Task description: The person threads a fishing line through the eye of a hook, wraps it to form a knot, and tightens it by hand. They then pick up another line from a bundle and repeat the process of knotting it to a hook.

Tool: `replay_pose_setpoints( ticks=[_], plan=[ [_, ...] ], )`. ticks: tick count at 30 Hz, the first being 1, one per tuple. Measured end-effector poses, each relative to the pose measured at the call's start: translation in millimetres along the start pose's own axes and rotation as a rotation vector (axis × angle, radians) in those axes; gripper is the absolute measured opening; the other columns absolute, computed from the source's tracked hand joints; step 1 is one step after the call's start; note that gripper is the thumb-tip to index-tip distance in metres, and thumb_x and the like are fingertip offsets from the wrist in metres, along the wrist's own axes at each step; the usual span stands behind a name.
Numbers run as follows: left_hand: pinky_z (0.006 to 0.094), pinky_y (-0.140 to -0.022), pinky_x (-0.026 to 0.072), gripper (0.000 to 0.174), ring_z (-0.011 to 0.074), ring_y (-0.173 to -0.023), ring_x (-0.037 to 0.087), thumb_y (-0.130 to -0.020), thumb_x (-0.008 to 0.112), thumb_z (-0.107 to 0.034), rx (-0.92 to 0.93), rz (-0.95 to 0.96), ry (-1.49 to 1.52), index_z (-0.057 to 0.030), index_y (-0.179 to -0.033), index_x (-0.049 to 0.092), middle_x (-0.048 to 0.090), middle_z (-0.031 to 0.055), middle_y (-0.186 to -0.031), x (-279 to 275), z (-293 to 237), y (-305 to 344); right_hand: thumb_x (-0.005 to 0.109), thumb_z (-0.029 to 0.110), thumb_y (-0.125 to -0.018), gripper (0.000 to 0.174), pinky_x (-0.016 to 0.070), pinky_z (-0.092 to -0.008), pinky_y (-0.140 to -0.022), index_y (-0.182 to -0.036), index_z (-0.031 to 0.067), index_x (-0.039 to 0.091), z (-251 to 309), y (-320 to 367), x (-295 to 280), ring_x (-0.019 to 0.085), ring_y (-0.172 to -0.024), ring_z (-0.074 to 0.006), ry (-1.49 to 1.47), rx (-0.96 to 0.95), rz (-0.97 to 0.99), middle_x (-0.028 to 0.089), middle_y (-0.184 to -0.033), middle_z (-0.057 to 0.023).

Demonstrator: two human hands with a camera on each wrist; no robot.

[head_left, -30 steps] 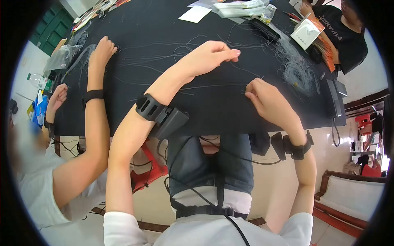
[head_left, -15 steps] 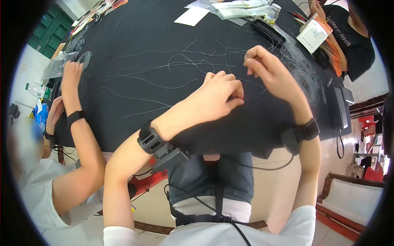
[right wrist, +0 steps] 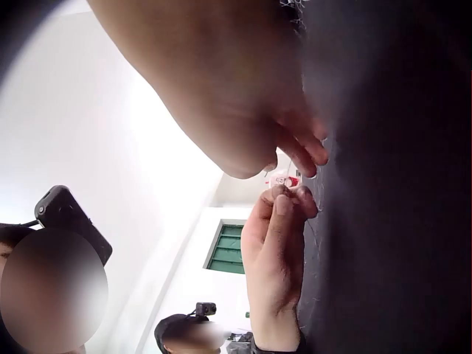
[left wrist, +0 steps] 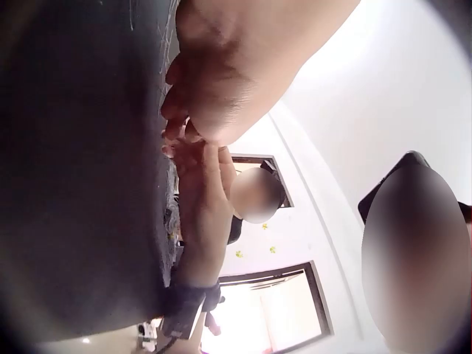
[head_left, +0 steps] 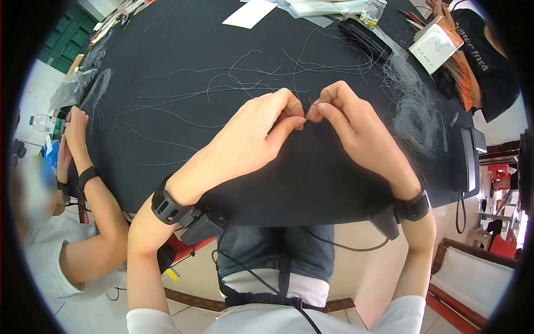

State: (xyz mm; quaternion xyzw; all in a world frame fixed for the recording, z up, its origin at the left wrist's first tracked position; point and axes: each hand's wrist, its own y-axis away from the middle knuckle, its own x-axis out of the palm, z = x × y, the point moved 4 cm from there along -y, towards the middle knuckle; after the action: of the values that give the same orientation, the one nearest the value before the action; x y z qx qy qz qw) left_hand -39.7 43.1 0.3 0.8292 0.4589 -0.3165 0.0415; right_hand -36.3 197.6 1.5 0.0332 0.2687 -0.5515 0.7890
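Observation:
In the head view my left hand (head_left: 250, 127) and right hand (head_left: 359, 125) meet fingertip to fingertip above the black table. Thumb and forefinger of each pinch a thin grey strand, whose short visible part crosses the small gap between them. The right wrist view shows the left hand (right wrist: 274, 247) from its thumb side, a fine strand trailing below its fingertips. Several long loose strands (head_left: 183, 104) lie across the table behind the hands. A tangled coil of the same pale strand (head_left: 411, 125) sits to the right.
White paper (head_left: 249, 13), a glass jar (head_left: 372, 12) and a black case (head_left: 364, 40) lie toward the back. A white and orange box (head_left: 436, 49) stands at the right. Another person's hands (head_left: 76, 125) work at the left edge, near a plastic bottle (head_left: 45, 123).
The hands were apart; the right rose from the table and swung left, while the left came down and in, until their fingertips met. The neighbour's hand moved back toward the table edge.

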Motion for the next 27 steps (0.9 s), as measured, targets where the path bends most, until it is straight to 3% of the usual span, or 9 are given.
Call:
replay_pose_setpoints(
  ticks=[4,10,13,19,27],
  plan=[
    [0.0246,-0.062,0.0452,0.006,0.0124,-0.068,0.055,-0.088,0.049,-0.007,-0.068,-0.030,0.076,-0.0006,-0.086,0.050,0.055,0.0054,-0.075,-3.9,5.2,-0.3,0.045,0.006,-0.089,0.010,0.0417,-0.0304,-0.056,-0.089,-0.0036,0.044,10.0,-0.4,-1.6,0.054,-0.058,-0.0228,0.042,0.097,0.074,0.053,-0.065,-0.0135],
    [0.0195,-0.055,0.0396,0.008,0.0059,-0.060,0.048,-0.090,0.047,-0.010,-0.302,0.007,0.244,-0.0021,-0.087,0.049,0.055,0.0035,-0.077,-6.7,4.5,1.8,0.046,0.005,-0.088,0.009,0.0395,-0.0313,-0.052,-0.088,-0.0035,0.043,13.6,-0.2,-5.0,0.052,-0.054,-0.0247,0.101,0.066,0.041,0.052,-0.061,-0.0147],
    [0.0184,-0.054,0.0373,0.013,0.0049,-0.060,0.045,-0.089,0.051,-0.013,-0.362,0.035,0.388,-0.0022,-0.095,0.051,0.056,0.0030,-0.078,-4.9,8.4,0.8,0.047,0.005,-0.088,0.009,0.0390,-0.0313,-0.052,-0.088,-0.0032,0.044,15.7,0.1,-4.4,0.052,-0.054,-0.0266,0.085,0.093,0.082,0.052,-0.062,-0.0158],
    [0.0174,-0.053,0.0340,0.029,0.0035,-0.061,0.042,-0.085,0.058,-0.020,-0.341,0.110,0.522,-0.0024,-0.108,0.056,0.056,0.0010,-0.078,6.2,9.8,4.0,0.048,0.004,-0.086,0.007,0.0385,-0.0317,-0.052,-0.088,-0.0026,0.045,13.8,0.6,-3.8,0.052,-0.055,-0.0297,0.155,0.028,0.067,0.053,-0.063,-0.0170],
    [0.0174,-0.050,0.0290,0.021,0.0028,-0.056,0.038,-0.084,0.060,-0.023,-0.386,0.035,0.524,-0.0037,-0.091,0.063,0.054,-0.0009,-0.069,1.2,9.7,0.6,0.049,0.005,-0.086,0.008,0.0392,-0.0328,-0.052,-0.088,-0.0020,0.047,13.9,1.6,0.5,0.054,-0.057,-0.0316,0.201,0.058,0.127,0.053,-0.063,-0.0174]
  ],
)
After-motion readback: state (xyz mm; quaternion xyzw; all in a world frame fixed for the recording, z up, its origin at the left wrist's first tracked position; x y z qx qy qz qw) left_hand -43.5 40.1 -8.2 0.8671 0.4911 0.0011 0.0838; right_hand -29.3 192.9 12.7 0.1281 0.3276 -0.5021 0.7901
